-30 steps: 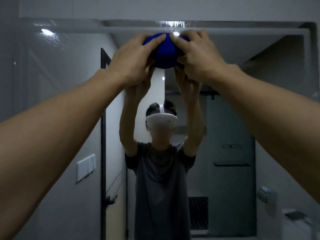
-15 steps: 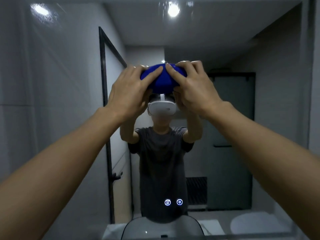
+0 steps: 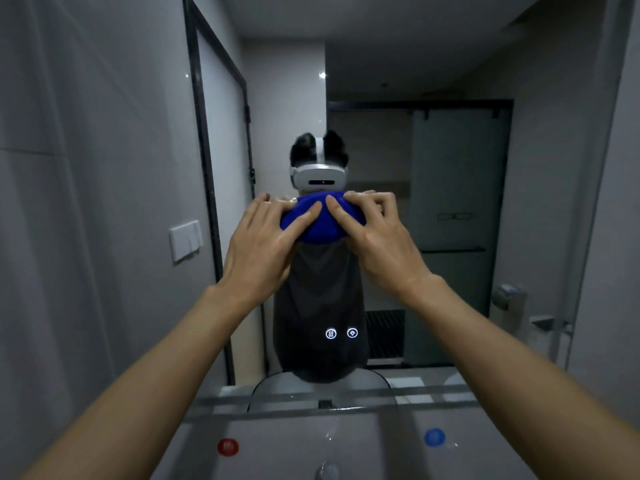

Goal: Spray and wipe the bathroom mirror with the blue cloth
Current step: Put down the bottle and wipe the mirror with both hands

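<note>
The bathroom mirror (image 3: 457, 161) fills the view ahead and reflects a person in a headset and a dark shirt. A bunched blue cloth (image 3: 320, 226) lies against the glass at mid height, just under the reflected headset. My left hand (image 3: 259, 251) presses on the cloth's left half with fingers stretched over it. My right hand (image 3: 377, 244) presses on its right half, fingers bent over the top edge. Both index fingers nearly meet at the cloth's middle. No spray bottle is in view.
Two lit touch icons (image 3: 341, 333) glow on the lower mirror. Below its bottom edge sits a basin with a red knob (image 3: 228, 446), a blue knob (image 3: 434, 437) and a tap (image 3: 327, 471). A wall switch (image 3: 186, 240) and a dark door frame show at the left.
Both hands have slid the blue cloth down the mirror from its top edge to mid height. The view has tilted down, and the basin now shows.
</note>
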Demonstrator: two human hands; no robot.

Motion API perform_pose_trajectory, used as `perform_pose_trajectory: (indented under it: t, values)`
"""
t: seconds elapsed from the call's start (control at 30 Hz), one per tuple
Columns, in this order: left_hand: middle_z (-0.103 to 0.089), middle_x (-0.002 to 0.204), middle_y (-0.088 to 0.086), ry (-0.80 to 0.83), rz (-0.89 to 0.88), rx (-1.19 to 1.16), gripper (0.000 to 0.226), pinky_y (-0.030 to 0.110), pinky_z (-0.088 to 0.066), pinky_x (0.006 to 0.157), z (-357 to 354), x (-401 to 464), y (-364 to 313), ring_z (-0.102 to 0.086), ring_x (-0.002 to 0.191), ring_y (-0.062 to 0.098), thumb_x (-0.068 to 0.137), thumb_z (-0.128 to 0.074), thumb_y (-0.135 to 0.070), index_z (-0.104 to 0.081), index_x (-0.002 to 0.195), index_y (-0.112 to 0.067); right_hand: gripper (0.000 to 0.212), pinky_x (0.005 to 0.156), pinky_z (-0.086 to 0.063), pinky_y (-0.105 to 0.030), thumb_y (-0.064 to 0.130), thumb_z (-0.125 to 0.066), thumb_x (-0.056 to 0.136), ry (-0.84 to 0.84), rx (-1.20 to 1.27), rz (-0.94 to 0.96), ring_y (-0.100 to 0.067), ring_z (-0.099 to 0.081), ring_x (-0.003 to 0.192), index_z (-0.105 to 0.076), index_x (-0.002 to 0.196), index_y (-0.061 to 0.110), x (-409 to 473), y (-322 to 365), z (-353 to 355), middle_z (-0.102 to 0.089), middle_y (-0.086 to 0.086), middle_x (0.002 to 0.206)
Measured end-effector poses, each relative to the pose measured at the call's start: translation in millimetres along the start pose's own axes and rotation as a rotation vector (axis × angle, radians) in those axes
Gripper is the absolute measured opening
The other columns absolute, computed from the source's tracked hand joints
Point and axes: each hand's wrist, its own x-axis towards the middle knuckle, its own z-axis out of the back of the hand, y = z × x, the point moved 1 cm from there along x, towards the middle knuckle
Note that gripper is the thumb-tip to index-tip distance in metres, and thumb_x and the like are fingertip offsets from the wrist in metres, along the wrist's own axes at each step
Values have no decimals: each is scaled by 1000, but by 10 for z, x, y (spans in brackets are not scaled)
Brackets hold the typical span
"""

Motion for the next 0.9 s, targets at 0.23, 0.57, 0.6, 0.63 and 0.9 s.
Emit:
perform_pose_trajectory:
  t: [0.23,0.57,0.6,0.63,0.9]
  values:
    - [-60,117,21,81,1,-46,71,50,-39,103,-158,-553,-243,-54,108,36,75,-76,-7,-52,142,-15,83,75,-56,-40,-9,-69,72,56,61,11,-37,-43,114,-40,147,12,-590,200,-170,-45,-19,138]
    - [-64,114,17,171,4,-123,69,47,-38,104,-329,-1216,-542,-61,106,33,73,-76,-8,-56,139,-18,83,87,-55,-45,4,-78,69,107,63,1,-37,-46,115,-43,144,7,-1338,488,-401,-45,-20,135]
    - [-64,113,17,169,3,-133,68,47,-39,104,-353,-1281,-572,-61,104,33,74,-76,-7,-57,138,-18,82,86,-55,-44,4,-78,69,106,55,-4,-37,-46,114,-44,144,7,-1410,522,-429,-45,-20,134]
    - [-65,112,17,167,-2,-142,67,48,-39,104,-373,-1346,-602,-61,103,32,74,-75,-6,-58,137,-18,82,86,-55,-43,4,-79,69,107,51,-9,-36,-46,114,-44,143,7,-1484,554,-458,-46,-20,134]
    - [-65,111,14,217,-38,-178,53,46,-35,108,-584,-1937,-763,-56,103,27,86,-60,-14,-57,139,-19,68,78,-58,-37,13,-65,73,156,86,-40,-32,-45,112,-50,139,10,-2056,799,-705,-45,-15,130]
